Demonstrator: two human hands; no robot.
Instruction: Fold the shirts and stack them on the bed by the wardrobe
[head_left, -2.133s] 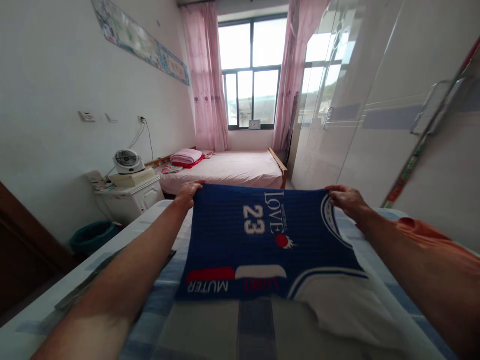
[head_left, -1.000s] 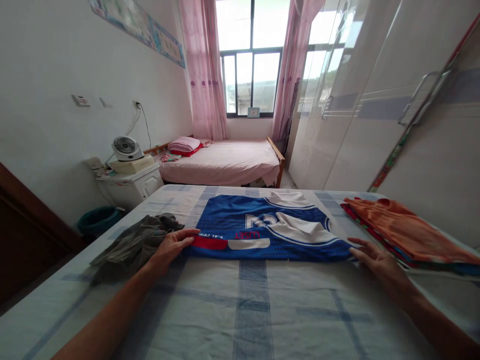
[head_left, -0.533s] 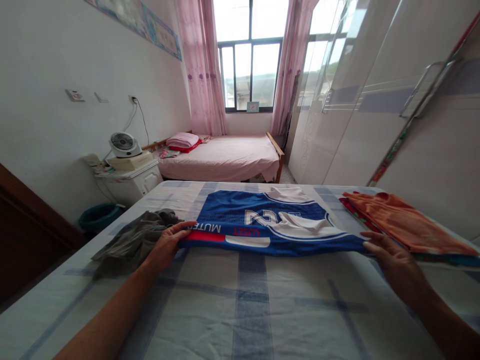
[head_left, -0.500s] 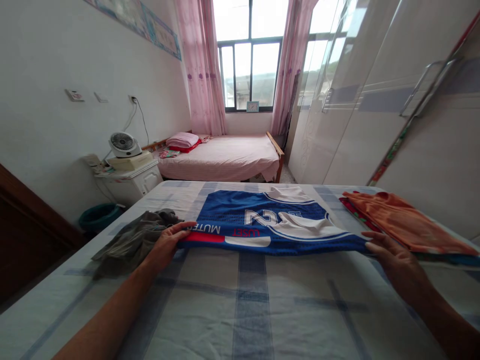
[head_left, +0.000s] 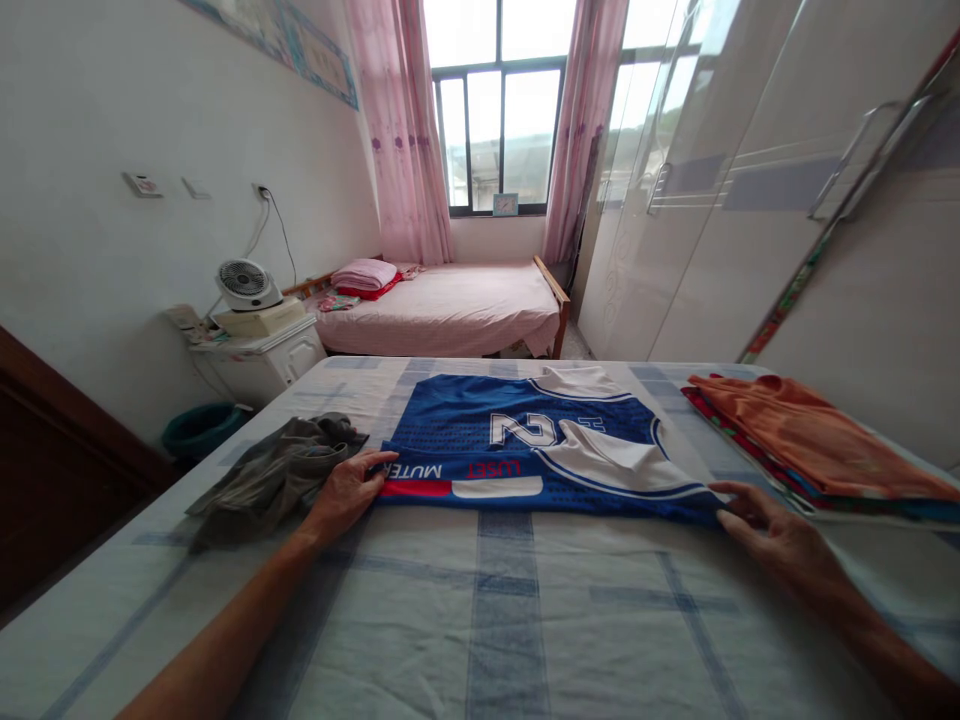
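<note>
A blue and white sleeveless jersey (head_left: 457, 420) with a big "2" lies sideways on the bed, its near side folded over so a red and white stripe shows. My left hand (head_left: 349, 495) pinches the near left corner at the hem, fingers on top. At the opposite end, my right hand (head_left: 772, 530) has the near shoulder corner between thumb and fingers. Just left of the jersey sits a crumpled grey-green garment (head_left: 277, 475), close to my left hand. Beyond my right hand is a stack of folded clothes with an orange garment (head_left: 810, 430) on top.
The jersey rests on a bed with a blue and white checked sheet (head_left: 420, 620). Behind it stands a second bed with a pink sheet (head_left: 472, 300). A white cabinet (head_left: 259, 360) carrying a fan (head_left: 246, 284) is at left; a glossy wardrobe (head_left: 720, 270) lines the right.
The jersey's near edge has come down flatter onto the sheet. My right hand has shifted slightly left with its corner; my left hand stays at the hem. The view has tilted slightly.
</note>
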